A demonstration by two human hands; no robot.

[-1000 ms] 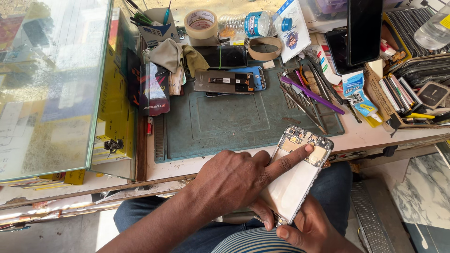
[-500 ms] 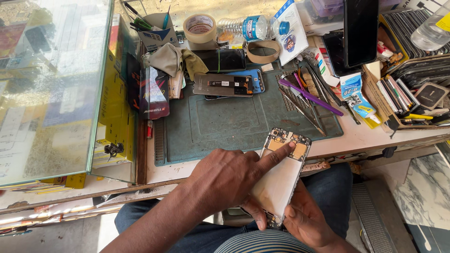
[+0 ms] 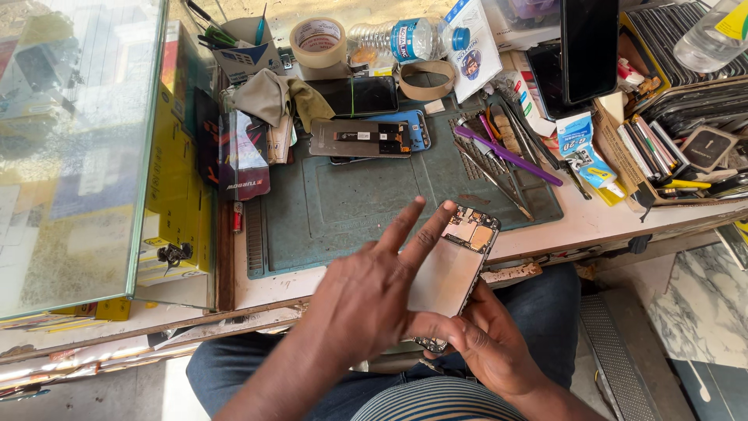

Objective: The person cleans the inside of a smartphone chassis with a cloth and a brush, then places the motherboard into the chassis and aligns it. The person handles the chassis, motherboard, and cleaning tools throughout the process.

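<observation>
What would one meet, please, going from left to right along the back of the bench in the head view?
Pen holder → tape roll → water bottle → upright black phone.

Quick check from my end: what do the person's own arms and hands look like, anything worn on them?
Both are bare. The left hand and the right hand carry no gloves, and no rings or watch show. Both forearms are uncovered as far as the picture reaches, with no sleeve in view. No cables or markings on either.

Single head camera, looking steeply down, close over workbench (image 3: pixel 545 226).
</observation>
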